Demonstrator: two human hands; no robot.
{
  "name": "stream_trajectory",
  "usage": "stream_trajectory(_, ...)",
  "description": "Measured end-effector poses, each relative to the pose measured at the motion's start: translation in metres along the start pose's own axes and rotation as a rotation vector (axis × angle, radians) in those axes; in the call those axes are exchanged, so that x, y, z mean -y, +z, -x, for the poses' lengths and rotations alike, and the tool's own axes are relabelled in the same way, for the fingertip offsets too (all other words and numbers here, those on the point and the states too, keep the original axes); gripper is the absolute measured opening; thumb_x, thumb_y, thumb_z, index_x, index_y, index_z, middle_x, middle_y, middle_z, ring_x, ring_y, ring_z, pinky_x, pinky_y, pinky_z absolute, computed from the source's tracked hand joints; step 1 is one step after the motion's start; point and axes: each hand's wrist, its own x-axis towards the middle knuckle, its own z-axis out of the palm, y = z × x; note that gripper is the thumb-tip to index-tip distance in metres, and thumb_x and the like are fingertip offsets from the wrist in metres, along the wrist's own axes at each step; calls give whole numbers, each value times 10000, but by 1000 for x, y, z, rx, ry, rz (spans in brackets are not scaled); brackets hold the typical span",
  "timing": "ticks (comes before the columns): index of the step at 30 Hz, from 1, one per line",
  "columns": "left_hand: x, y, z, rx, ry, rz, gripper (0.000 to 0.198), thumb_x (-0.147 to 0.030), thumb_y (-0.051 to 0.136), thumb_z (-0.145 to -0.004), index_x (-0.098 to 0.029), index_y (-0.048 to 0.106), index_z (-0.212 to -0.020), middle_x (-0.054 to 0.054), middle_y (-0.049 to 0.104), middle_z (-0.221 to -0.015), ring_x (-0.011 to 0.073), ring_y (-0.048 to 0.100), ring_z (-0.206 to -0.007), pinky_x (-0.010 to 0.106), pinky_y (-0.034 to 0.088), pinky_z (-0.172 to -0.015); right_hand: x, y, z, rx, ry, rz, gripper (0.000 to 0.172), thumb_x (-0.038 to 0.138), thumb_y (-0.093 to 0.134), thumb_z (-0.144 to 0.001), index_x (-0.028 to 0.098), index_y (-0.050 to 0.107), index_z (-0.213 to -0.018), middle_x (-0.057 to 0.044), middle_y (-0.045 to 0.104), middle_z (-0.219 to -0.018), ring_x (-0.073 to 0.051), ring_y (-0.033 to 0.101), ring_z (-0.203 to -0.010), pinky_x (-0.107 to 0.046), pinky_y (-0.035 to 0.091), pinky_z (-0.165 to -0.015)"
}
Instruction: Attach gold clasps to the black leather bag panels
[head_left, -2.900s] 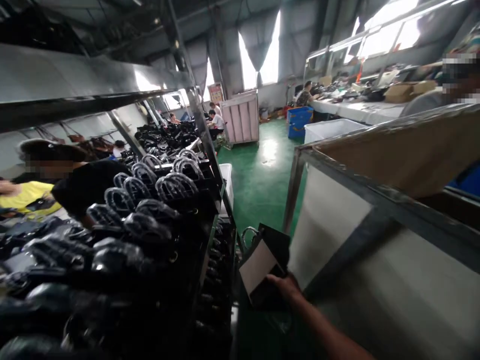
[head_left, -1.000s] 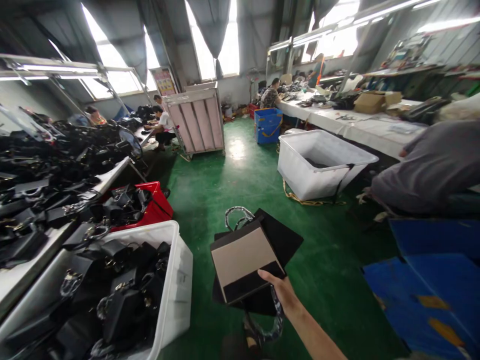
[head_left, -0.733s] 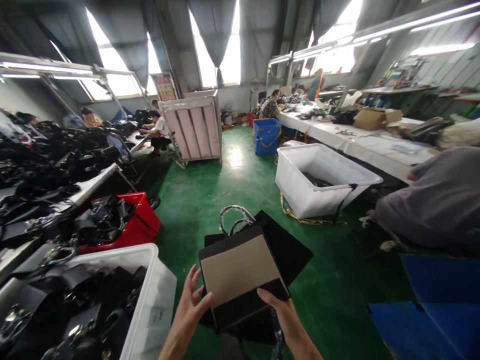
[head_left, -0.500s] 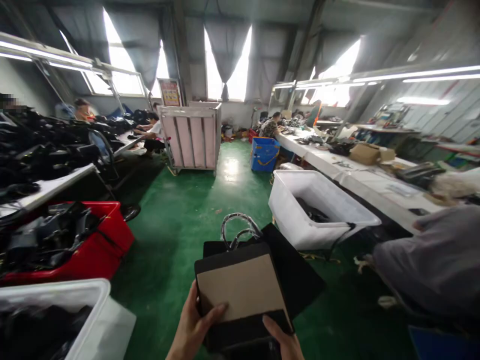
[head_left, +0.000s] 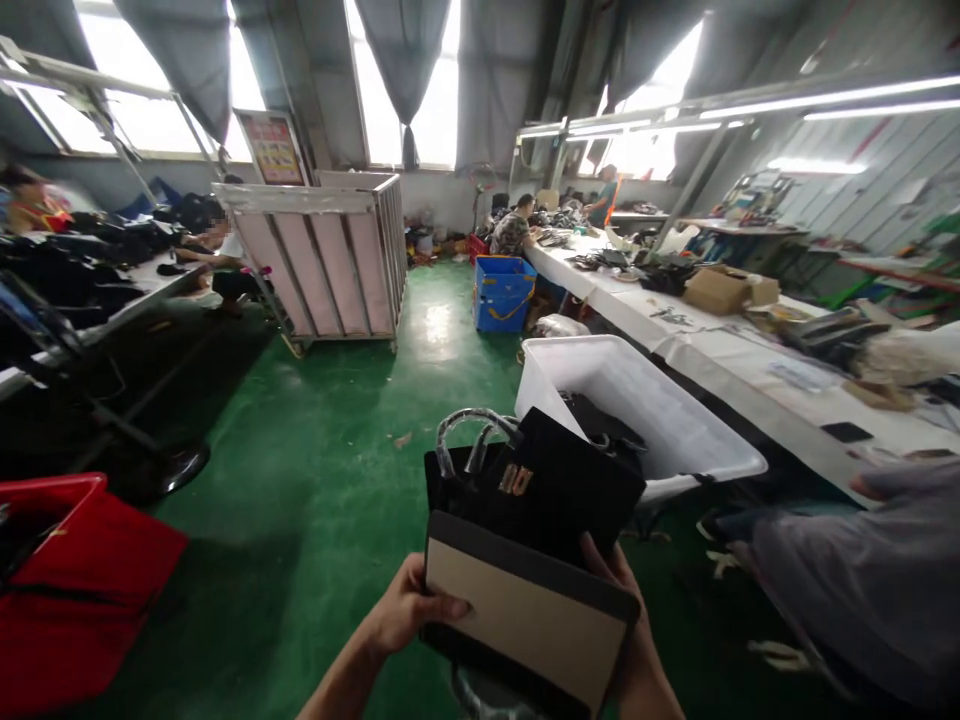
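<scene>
In front of me I hold a black handbag (head_left: 574,480), with its flap raised and tilted to the right. A tan panel (head_left: 525,615) covers much of the side facing me. Clear plastic wraps the looped handles (head_left: 472,425), and a small metal clasp (head_left: 517,480) shows between them and the flap. My left hand (head_left: 409,605) is closed around the bag's left edge, its thumb lying over the tan panel. On the right side, my right hand (head_left: 624,590) grips the bag near the base of the flap; some of its fingers are hidden behind it.
A white bin (head_left: 697,440) holding dark pieces stands ahead to the right, beside a long worktable (head_left: 757,365). A seated person's grey sleeve (head_left: 847,550) is close on the right. To the left are a red bin (head_left: 97,600) and, farther off, a wheeled cart (head_left: 330,265). Beyond stands a blue crate (head_left: 502,300).
The bag has turned in my hands; its flap has risen and the clasp now shows. My right hand has moved up the right side. My view has shifted forward and to the right.
</scene>
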Motion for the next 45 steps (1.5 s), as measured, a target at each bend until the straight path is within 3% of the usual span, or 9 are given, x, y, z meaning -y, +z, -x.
stream_trajectory(6,-68,-6,-150,-14,68,-53,496,-277,952,-621,-155,792,-1074,60,787,-1012,214,705,-910,286,554,-846,66,47,-162,-36,-215,-20,1135,550,907,-669,405,281,-1604,-67,570,-1467,-320,671,-1165,-332,629,-760)
stream_trajectory(12,-138,-11,-259,4,178,-240,465,-302,916,-691,-142,778,-1106,87,725,-1097,236,668,-997,307,538,-907,105,93,-314,-80,-182,204,1231,613,956,-515,260,382,-1546,-125,686,-1267,-328,697,-1061,-376,629,-800)
stream_trajectory(19,-179,-49,-396,-39,233,-369,390,-380,878,-744,-157,819,-1059,99,691,-1122,242,646,-1018,292,541,-880,129,134,-448,-243,-181,266,905,664,942,-463,172,629,-1155,-78,725,-1041,-251,686,-928,-296,591,-726)
stream_trajectory(22,-197,-81,-462,-64,220,-329,417,-393,897,-715,-146,821,-1042,108,715,-1080,248,647,-999,309,543,-871,138,156,-499,-223,-58,21,805,647,943,-525,200,637,-1121,-24,727,-945,-201,665,-738,-312,581,-649)
stream_trajectory(26,-245,-124,-544,-40,235,-303,359,-376,909,-696,-132,830,-947,114,727,-1057,249,652,-993,314,543,-872,154,190,-566,-514,81,-174,763,607,948,-567,194,644,-1132,21,689,-743,-177,595,-545,-299,513,-487)
stream_trajectory(30,-309,-161,-619,16,216,-288,342,-370,904,-696,-131,831,-929,111,746,-966,235,660,-918,292,550,-779,173,214,-636,-429,-49,-230,675,646,811,-746,188,678,-1224,-46,762,-959,-249,712,-800,-373,616,-664)
stream_trajectory(34,-352,-190,-692,43,161,-212,347,-341,916,-674,-108,822,-913,109,759,-863,211,667,-796,285,555,-722,191,224,-690,-445,-146,-243,613,669,706,-834,215,705,-1246,-53,761,-1109,-265,698,-1086,-417,623,-909)
stream_trajectory(40,-376,-225,-794,-83,38,10,519,-246,985,-509,-114,789,-971,107,786,-884,237,721,-783,306,591,-734,223,214,-748,-695,-244,-350,460,537,716,-859,261,715,-1226,-39,730,-1231,-266,654,-1215,-444,629,-922)
stream_trajectory(45,-386,-239,-895,81,27,166,663,-256,972,-472,-132,777,-1093,133,787,-958,341,747,-916,441,603,-868,237,206,-799,-806,-350,-249,472,465,746,-805,246,716,-1222,-64,700,-1283,-316,616,-1271,-475,615,-983)
